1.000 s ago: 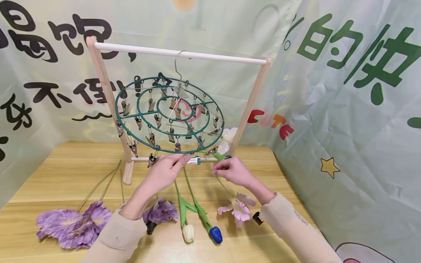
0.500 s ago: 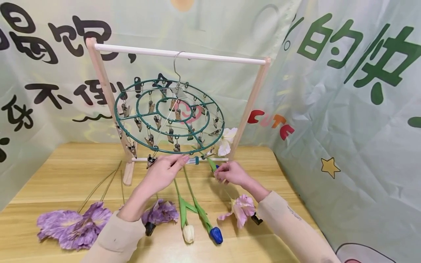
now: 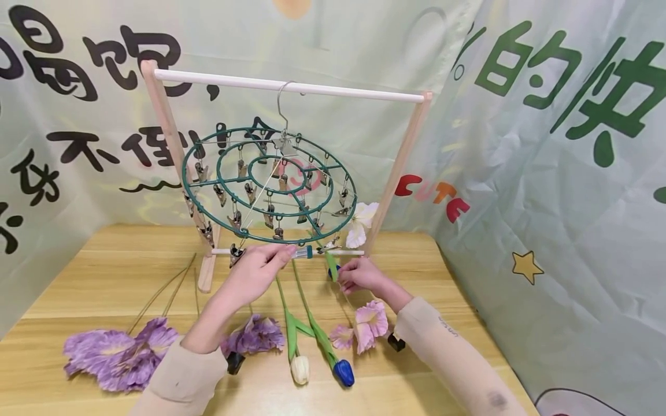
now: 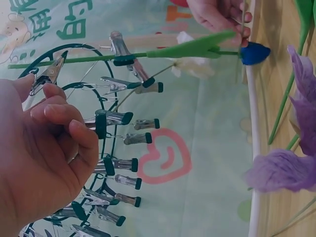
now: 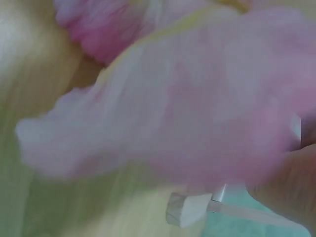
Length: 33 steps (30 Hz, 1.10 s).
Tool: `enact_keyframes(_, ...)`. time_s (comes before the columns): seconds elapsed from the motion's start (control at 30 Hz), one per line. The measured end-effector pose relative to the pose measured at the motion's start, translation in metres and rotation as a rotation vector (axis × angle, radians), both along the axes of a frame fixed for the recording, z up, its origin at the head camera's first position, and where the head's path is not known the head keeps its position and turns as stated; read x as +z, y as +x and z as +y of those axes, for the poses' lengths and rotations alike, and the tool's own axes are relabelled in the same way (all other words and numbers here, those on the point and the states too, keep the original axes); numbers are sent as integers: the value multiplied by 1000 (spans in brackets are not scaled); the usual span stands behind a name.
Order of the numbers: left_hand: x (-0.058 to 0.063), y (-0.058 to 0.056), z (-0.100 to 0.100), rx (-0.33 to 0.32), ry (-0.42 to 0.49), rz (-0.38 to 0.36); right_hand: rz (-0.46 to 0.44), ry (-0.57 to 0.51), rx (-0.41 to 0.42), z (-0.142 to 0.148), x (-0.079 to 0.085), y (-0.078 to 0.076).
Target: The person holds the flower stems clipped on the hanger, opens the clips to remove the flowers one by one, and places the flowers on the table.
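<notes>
My left hand (image 3: pixel 260 268) pinches a metal clip (image 4: pixel 48 78) with green tips at the near edge of the round green hanger (image 3: pixel 203 185). My right hand (image 3: pixel 361 276) holds the thin stem of a pink flower (image 3: pixel 370 325), whose bloom hangs down toward the table. That bloom fills much of the right wrist view, blurred. Beside my right fingers, a blue tulip (image 4: pixel 254 53) hangs head down, its green stem running up to the hanger's clips. A white flower (image 3: pixel 361 224) hangs behind it, near the rack's right post.
The hanger hooks over a rack's white bar (image 3: pixel 224 79). On the wooden table (image 3: pixel 119 248) lie a white tulip (image 3: pixel 300 370), another blue tulip (image 3: pixel 343 372), purple flowers (image 3: pixel 119 352) at the left and a purple flower (image 3: pixel 257 335) nearer the middle. Printed cloth stands behind.
My right hand has shifted slightly, and the pink flower has swung left and turned. The hanging blue tulip has come lower and left. My left hand stays at the clip.
</notes>
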<state>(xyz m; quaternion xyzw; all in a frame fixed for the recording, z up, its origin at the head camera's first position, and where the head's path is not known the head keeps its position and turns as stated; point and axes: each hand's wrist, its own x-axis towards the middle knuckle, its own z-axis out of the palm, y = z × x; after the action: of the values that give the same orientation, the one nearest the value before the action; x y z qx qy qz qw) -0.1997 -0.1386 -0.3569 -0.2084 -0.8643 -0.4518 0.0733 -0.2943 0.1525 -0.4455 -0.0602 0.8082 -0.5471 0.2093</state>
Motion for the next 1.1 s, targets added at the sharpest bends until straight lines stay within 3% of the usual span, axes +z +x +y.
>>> enact_keyframes(0.27,-1,0,-1,-5,25,3,-46,-21,7,-5,-12,-2)
enact_keyframes(0.67,1,2,-1,0,32,-35,-60,42,47,-8,-12,3)
enact_keyframes(0.93,-2,1,1,-2,34,-39,-19,40,-32,-12,-12,2)
enact_keyframes(1.1,-1,1,2,6,28,-46,-18,45,-39,-15,-12,2)
